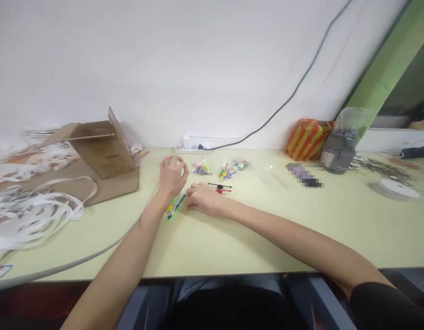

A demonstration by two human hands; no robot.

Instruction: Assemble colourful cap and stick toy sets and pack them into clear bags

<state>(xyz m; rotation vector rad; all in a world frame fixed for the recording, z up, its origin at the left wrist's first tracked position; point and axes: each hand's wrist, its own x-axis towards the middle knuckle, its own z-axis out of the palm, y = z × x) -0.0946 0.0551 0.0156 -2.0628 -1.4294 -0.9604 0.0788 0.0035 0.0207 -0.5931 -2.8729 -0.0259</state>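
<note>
Landmark: white power strip point(193, 147) at the back edge of the pale desk point(267, 238). Forward of it and slightly left, toward the body, a slim plastic toy part point(175, 207) in green, yellow and blue lies low on the desktop, with the right hand point(203, 199) resting just beside it. The right fingers point(193, 190) curl down at its near end; contact looks likely, but a real grip cannot be told. The left hand point(172, 176) is raised just above the part, fingers loosely curled, nothing visible in it, though a tiny held piece cannot be ruled out. Thin black and red plastic pieces point(219, 187) lie right of the right fingers. Clear plastic bags point(227, 173) of coloured parts sit nearer the strip. The toy part looks very light, stiff and possibly brittle at its slender ends, and may skid on the smooth surface; its thicker middle seems the safest hold, pinched gently.
</note>
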